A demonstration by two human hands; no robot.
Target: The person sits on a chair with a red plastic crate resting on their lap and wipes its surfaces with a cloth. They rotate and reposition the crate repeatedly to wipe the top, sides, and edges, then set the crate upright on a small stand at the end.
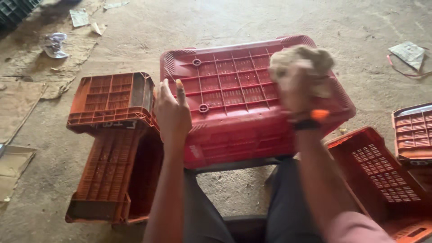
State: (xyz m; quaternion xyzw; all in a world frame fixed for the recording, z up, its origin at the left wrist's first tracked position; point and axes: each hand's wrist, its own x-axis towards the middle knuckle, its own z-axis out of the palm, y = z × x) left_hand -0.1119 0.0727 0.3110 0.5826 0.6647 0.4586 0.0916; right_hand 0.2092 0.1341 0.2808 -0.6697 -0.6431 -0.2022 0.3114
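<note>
Head view: right hand [300, 85] clutching beige rag [302, 60] over upturned red crate [234, 96]; left hand [172, 112] spread.

The right hand [299, 90] presses a rag [302, 60] on an upturned red crate [234, 108], the left hand [172, 112] steadying it.

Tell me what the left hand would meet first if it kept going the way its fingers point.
Probably the upturned red crate: the left hand points up-frame along its left edge, so it could instead slip between that and the orange crate. Depth is unclear.
</note>
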